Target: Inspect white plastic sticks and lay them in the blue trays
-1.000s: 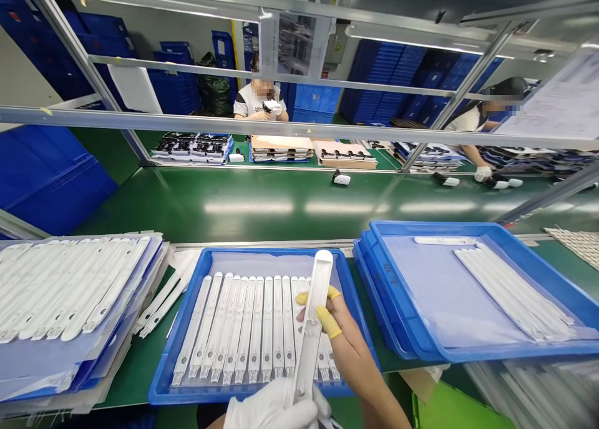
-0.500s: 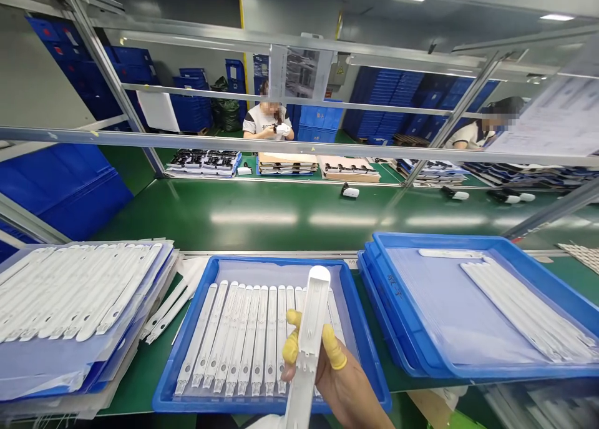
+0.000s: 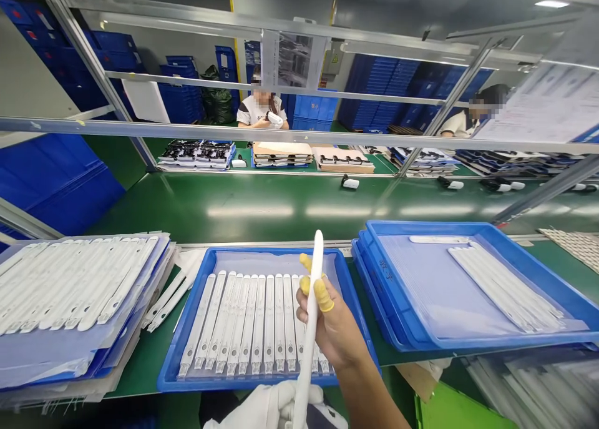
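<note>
The right hand (image 3: 334,323), yellow covers (image 3: 322,295) on its fingers, has its grip clamped on a slim white strip (image 3: 307,348); the white-gloved left hand (image 3: 269,405) is closed round the near end. The strip is tilted, edge-on, over the right part of a blue tray (image 3: 234,384) with a row of strips (image 3: 257,323). On the tabletop (image 3: 140,366), strip-covered sheets (image 3: 37,360) lie left, stacked trays (image 3: 505,341) right.

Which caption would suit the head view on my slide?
Left hand and right hand hold one long white part at a blue tray of similar parts.

one held strip (image 3: 307,348), two co-workers (image 3: 259,109)
</note>
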`<state>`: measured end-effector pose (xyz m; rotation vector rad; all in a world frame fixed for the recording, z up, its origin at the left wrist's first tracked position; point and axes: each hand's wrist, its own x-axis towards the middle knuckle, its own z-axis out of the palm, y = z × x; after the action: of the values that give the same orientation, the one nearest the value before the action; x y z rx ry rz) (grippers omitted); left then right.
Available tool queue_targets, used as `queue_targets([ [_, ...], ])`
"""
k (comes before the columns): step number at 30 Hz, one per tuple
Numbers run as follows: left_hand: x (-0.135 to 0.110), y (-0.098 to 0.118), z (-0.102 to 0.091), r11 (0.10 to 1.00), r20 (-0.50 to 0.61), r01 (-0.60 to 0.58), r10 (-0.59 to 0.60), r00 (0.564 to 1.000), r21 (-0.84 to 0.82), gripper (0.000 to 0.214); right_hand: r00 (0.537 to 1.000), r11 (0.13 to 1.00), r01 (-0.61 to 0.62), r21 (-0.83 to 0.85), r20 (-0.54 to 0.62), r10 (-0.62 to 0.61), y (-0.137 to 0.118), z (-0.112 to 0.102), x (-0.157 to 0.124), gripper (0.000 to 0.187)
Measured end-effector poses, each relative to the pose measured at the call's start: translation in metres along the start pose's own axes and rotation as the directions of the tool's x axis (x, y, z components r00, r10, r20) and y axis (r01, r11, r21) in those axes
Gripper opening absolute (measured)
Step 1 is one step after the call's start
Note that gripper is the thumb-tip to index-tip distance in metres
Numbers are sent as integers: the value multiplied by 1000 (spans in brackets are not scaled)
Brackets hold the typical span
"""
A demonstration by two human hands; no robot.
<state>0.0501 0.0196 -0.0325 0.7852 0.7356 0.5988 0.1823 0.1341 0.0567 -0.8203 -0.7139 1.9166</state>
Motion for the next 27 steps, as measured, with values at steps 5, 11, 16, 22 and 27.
queue_targets([
  [5,-7,21,16,988,-7,-48,48,999,-145,81,999,998,-5,65,-54,9,-5,7,9,44],
  [11,-9,44,23,954,27,-170,182,983,-247,68,999,990,-30,136,-37,35,-15,12,29,23],
  [16,-8,52,25,972,-43,-208,205,978,-108,44,997,995,5,101,-72,3,-14,11,34,14],
  [22,-3,42,27,983,-96,-152,142,985,-104,41,998,997,54,61,-36,-52,-16,12,25,29],
  [27,5,28,14,998,-36,-65,65,997,6,52,990,996,90,-6,112,-89,-20,10,3,43],
])
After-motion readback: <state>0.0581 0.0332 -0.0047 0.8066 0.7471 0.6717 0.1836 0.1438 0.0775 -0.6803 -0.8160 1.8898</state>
